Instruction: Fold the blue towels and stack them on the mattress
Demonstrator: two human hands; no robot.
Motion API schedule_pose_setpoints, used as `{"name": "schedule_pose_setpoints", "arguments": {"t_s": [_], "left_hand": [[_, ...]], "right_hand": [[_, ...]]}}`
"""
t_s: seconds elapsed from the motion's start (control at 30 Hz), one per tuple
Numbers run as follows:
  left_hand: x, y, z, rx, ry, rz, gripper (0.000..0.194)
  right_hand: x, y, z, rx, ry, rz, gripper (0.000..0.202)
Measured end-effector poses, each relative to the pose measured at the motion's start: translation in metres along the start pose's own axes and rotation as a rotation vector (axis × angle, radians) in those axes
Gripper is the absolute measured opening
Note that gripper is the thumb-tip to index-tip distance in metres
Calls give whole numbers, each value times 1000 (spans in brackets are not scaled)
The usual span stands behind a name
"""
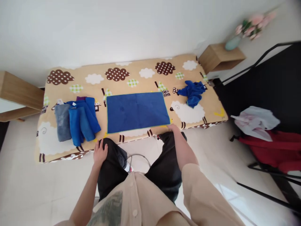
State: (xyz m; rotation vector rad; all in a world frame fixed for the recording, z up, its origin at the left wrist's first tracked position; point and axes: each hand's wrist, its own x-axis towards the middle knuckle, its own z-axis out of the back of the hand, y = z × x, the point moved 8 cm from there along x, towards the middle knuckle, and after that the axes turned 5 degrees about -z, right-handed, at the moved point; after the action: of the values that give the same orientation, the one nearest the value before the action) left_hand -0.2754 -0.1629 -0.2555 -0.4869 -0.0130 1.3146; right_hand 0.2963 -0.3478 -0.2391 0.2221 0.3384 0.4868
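Observation:
A blue towel (137,112) lies flat and spread out in the middle of the patterned bed cover (138,84). My right hand (173,127) is at its near right corner; whether the fingers grip the edge is too small to tell. My left hand (100,153) rests with fingers apart on my left knee, holding nothing. Left of the flat towel lie several folded cloths, among them a grey one (63,122) and blue ones (85,117), with a bit of purple behind. A crumpled blue cloth (192,92) sits to the right.
Wooden cabinets stand at the left (20,92) and back right (217,55), the right one bearing a vase (232,42) of pink flowers. At the right are a black frame, a white plastic bag (256,121) and a red item (275,150).

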Motion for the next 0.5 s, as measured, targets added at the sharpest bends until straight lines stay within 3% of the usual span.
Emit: {"name": "schedule_pose_setpoints", "arguments": {"t_s": [0.13, 0.3, 0.37, 0.5], "left_hand": [[-16, 3, 1, -19, 11, 36, 72], [-35, -4, 5, 12, 42, 46, 75], [-39, -14, 13, 31, 24, 29, 76], [-46, -46, 42, 33, -83, -68, 71]], "right_hand": [[-40, -1, 16, 50, 112, 0, 31], [-129, 12, 27, 303, -27, 213, 33], [-171, 17, 17, 353, -42, 258, 29], [-231, 37, -16, 371, 69, 325, 26]]}}
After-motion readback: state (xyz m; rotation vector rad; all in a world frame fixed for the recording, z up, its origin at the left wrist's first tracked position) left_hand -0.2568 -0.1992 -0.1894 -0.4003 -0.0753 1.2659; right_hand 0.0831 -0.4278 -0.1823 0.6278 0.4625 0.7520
